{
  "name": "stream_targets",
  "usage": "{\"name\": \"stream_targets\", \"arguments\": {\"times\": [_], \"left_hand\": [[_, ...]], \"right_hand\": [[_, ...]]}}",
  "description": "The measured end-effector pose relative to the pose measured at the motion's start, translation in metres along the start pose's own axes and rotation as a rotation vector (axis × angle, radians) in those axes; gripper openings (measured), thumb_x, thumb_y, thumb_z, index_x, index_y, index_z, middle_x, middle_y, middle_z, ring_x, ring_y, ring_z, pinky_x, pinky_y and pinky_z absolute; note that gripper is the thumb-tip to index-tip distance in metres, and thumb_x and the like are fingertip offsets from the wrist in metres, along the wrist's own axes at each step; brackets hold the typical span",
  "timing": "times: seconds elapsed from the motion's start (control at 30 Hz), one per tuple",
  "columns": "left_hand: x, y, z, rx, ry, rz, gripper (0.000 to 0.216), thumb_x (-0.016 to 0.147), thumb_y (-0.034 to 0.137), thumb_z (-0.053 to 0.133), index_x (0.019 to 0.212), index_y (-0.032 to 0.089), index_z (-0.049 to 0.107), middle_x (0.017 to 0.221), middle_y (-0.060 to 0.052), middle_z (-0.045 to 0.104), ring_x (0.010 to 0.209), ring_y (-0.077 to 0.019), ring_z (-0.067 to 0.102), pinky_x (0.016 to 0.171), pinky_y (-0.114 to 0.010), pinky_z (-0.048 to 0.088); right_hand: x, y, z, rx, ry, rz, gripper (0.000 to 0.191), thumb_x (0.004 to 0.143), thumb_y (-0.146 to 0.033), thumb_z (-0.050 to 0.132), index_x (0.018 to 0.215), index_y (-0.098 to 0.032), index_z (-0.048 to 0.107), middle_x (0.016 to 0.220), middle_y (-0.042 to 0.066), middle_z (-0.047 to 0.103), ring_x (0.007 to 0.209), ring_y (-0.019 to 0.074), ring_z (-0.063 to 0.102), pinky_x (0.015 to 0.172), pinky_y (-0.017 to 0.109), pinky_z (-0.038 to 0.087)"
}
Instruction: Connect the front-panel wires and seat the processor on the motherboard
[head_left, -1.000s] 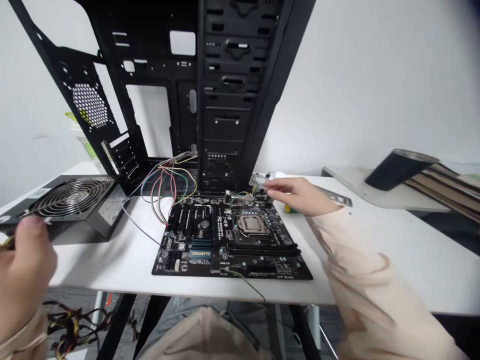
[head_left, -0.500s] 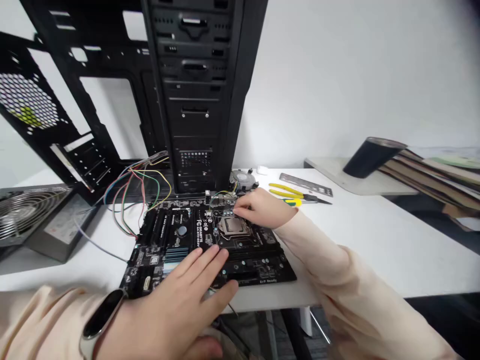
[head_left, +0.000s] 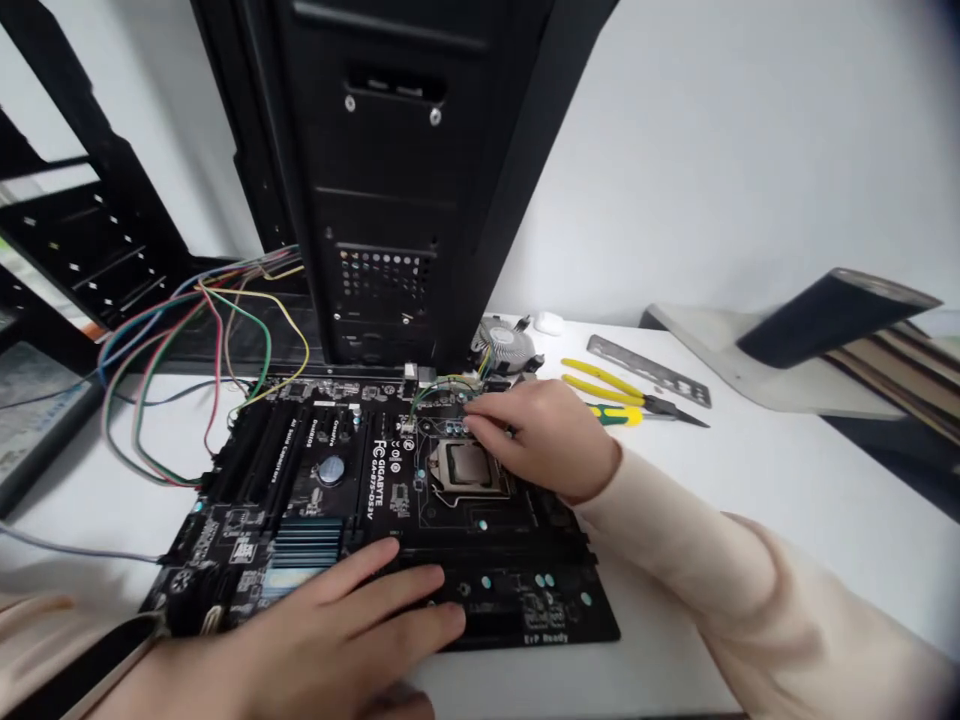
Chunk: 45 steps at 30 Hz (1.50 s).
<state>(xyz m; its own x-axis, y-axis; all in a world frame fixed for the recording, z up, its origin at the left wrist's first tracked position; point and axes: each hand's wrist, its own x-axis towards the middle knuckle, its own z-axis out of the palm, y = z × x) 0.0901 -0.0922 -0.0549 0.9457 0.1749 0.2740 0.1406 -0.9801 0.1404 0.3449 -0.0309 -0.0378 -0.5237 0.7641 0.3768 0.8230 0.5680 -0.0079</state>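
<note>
A: Board lie?
B: Gigabyte motherboard [head_left: 390, 520] flat on white table [head_left: 750, 500], long axis left-right, far edge by black case [head_left: 390, 200].
A: Hands?
B: Left hand [head_left: 330, 630] flat on near edge, open. Right hand [head_left: 544, 440] bunched beside CPU socket [head_left: 465, 468]; grip unclear.

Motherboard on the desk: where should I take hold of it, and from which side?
Take the motherboard by its near right corner, coming in from the right: it lies flat, that edge is free of wires, and the coloured wires crowd the far left side. Keep clear of the CPU socket.
</note>
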Motion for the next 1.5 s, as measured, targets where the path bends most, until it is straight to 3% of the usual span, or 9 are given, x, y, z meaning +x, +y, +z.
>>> {"name": "stream_targets", "arguments": {"times": [0.1, 0.2, 0.33, 0.47, 0.67, 0.8, 0.97, 1.27, 1.5], "left_hand": [[-0.002, -0.005, 0.005, -0.013, -0.023, -0.016, 0.032, 0.088, 0.025, 0.058, 0.119, 0.031, 0.061, 0.122, 0.007, 0.066, 0.117, -0.0107, 0.056, 0.11, -0.024, 0.035], [-0.005, -0.004, 0.011, -0.026, -0.031, -0.033, 0.037, 0.088, 0.023, 0.057, 0.125, 0.025, 0.057, 0.12, 0.006, 0.068, 0.114, -0.0105, 0.058, 0.111, -0.024, 0.034], [-0.004, -0.002, 0.012, -0.068, -0.025, -0.045, 0.035, 0.09, 0.024, 0.056, 0.125, 0.024, 0.057, 0.117, 0.006, 0.069, 0.11, -0.0103, 0.061, 0.11, -0.023, 0.035], [-0.002, 0.0, 0.009, -0.095, -0.008, -0.06, 0.034, 0.088, 0.023, 0.056, 0.122, 0.027, 0.059, 0.118, 0.007, 0.069, 0.109, -0.0106, 0.061, 0.109, -0.025, 0.037], [-0.002, -0.001, 0.012, -0.074, 0.029, -0.059, 0.032, 0.088, 0.023, 0.054, 0.12, 0.025, 0.06, 0.114, 0.007, 0.07, 0.106, -0.0101, 0.063, 0.108, -0.023, 0.037], [-0.002, -0.002, 0.014, -0.056, 0.053, -0.042, 0.031, 0.09, 0.023, 0.051, 0.119, 0.025, 0.061, 0.113, 0.008, 0.07, 0.105, -0.0088, 0.063, 0.109, -0.022, 0.035], [-0.001, -0.001, 0.012, -0.079, 0.061, -0.055, 0.03, 0.089, 0.022, 0.053, 0.117, 0.027, 0.062, 0.114, 0.008, 0.07, 0.105, -0.0093, 0.062, 0.109, -0.024, 0.036], [-0.002, -0.001, 0.009, -0.104, 0.069, -0.016, 0.024, 0.087, 0.027, 0.058, 0.109, 0.034, 0.065, 0.119, 0.008, 0.067, 0.109, -0.012, 0.06, 0.11, -0.029, 0.036], [0.001, 0.005, 0.016, -0.043, 0.067, -0.055, 0.019, 0.091, 0.029, 0.053, 0.103, 0.034, 0.067, 0.118, 0.009, 0.068, 0.109, -0.0109, 0.06, 0.11, -0.029, 0.036]], "right_hand": [[-0.01, 0.007, 0.007, 0.239, 0.173, -0.059, 0.022, 0.087, -0.02, 0.052, 0.073, -0.017, 0.069, 0.065, 0.001, 0.07, 0.057, 0.0106, 0.064, 0.056, 0.02, 0.044], [-0.016, 0.007, 0.007, 0.374, 0.203, -0.032, 0.017, 0.086, -0.016, 0.055, 0.074, -0.016, 0.068, 0.069, 0.001, 0.071, 0.059, 0.0086, 0.065, 0.056, 0.016, 0.047], [-0.019, 0.005, 0.005, 0.326, 0.202, -0.054, 0.014, 0.086, -0.015, 0.055, 0.079, -0.015, 0.068, 0.069, 0.003, 0.071, 0.059, 0.0111, 0.064, 0.056, 0.02, 0.05], [-0.019, 0.0, 0.001, 0.307, 0.202, -0.14, 0.014, 0.086, -0.013, 0.053, 0.086, -0.015, 0.067, 0.081, 0.007, 0.072, 0.074, 0.0157, 0.067, 0.068, 0.027, 0.055], [-0.021, -0.014, -0.005, 0.516, 0.067, -0.244, 0.013, 0.088, -0.016, 0.055, 0.087, -0.012, 0.067, 0.09, 0.011, 0.071, 0.083, 0.0161, 0.064, 0.074, 0.029, 0.055], [-0.023, -0.018, -0.005, 0.603, -0.008, -0.297, 0.018, 0.088, -0.02, 0.055, 0.081, -0.01, 0.068, 0.082, 0.011, 0.067, 0.082, 0.0186, 0.061, 0.077, 0.035, 0.053], [-0.025, -0.016, -0.004, 0.576, -0.059, -0.308, 0.021, 0.088, -0.026, 0.055, 0.082, -0.012, 0.07, 0.087, 0.012, 0.064, 0.081, 0.019, 0.058, 0.073, 0.036, 0.05], [-0.027, -0.015, -0.004, 0.517, -0.091, -0.313, 0.023, 0.088, -0.029, 0.056, 0.095, -0.012, 0.07, 0.104, 0.015, 0.065, 0.092, 0.0211, 0.059, 0.081, 0.039, 0.051], [-0.031, -0.015, -0.001, 0.47, -0.046, -0.324, 0.024, 0.09, -0.032, 0.053, 0.095, -0.016, 0.071, 0.107, 0.014, 0.065, 0.097, 0.0229, 0.06, 0.082, 0.04, 0.053]]}}
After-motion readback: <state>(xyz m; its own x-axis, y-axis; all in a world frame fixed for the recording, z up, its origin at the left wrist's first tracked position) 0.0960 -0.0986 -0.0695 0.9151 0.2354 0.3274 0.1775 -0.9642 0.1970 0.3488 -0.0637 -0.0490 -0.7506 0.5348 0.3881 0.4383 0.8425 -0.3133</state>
